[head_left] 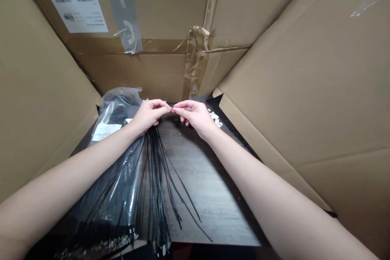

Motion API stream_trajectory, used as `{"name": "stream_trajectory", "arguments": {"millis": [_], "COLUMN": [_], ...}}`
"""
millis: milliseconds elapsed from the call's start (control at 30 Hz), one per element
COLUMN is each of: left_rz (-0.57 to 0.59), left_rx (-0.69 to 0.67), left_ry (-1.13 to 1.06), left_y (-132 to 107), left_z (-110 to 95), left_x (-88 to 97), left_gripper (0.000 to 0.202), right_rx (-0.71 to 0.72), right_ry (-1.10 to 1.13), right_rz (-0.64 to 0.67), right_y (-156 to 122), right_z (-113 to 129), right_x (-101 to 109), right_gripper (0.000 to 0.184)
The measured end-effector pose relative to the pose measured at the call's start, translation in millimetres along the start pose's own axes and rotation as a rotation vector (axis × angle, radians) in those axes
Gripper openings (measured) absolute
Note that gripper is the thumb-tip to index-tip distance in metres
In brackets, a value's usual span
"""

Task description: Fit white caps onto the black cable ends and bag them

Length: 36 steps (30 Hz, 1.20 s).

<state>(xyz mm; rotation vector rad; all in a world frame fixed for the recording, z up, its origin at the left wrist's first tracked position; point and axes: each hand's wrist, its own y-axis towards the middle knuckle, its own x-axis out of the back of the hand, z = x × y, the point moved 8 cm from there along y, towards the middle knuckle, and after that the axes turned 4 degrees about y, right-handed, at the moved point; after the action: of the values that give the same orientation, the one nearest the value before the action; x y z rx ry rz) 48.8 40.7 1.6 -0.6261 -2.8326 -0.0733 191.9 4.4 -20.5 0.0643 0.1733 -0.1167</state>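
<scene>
My left hand [150,114] is closed in a pinch near the far side of the table, on what looks like the end of a thin black wire. Facing it, my right hand [196,117] pinches a tiny white connector [173,109]. The fingertips of both hands almost meet there, and they cover most of the joint between the two parts. Below my left hand, a bundle of black wires [157,187] hangs down toward the near table edge. Several small white connectors [215,118] lie loose just beyond my right wrist.
A clear plastic bag [129,178] with a white label [106,131] lies under my left forearm, with more wires and their metal ends. Cardboard walls [158,69] enclose the dark table [210,199] at the back and both sides.
</scene>
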Motion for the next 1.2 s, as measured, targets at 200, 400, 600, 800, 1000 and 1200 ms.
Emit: {"name": "stream_trajectory", "arguments": {"millis": [200, 400, 600, 800, 1000, 1200], "left_rz": [-0.041, -0.044, -0.017, -0.009, -0.025, -0.024], "left_rx": [-0.117, -0.152, -0.147, -0.17, -0.218, -0.261], "left_ry": [0.126, 0.15, 0.073, 0.07, 0.098, 0.138], "left_y": [0.5, -0.6, -2.0, -3.4, -2.1, -2.2], "left_z": [-9.6, -13.0, -13.4, -18.2, -19.8, -21.4], "left_x": [4.2, 4.4, 1.1, 0.3, 2.3, 2.6], "left_gripper": [0.022, 0.019, 0.016, 0.017, 0.018, 0.019], "right_rx": [-0.001, -0.01, -0.038, -0.057, -0.07, -0.057], "right_ry": [0.048, 0.009, -0.019, 0.01, 0.05, 0.082], "right_rz": [0.014, 0.025, 0.066, 0.072, 0.044, 0.026], "right_y": [0.2, -2.0, -3.9, -4.1, -2.8, -1.4], "right_z": [0.2, 2.1, 3.7, 3.2, 1.5, -0.5], "right_x": [-3.4, -7.7, -9.7, -9.7, -7.1, -4.0], "right_gripper": [0.029, 0.025, 0.024, 0.024, 0.025, 0.023]}}
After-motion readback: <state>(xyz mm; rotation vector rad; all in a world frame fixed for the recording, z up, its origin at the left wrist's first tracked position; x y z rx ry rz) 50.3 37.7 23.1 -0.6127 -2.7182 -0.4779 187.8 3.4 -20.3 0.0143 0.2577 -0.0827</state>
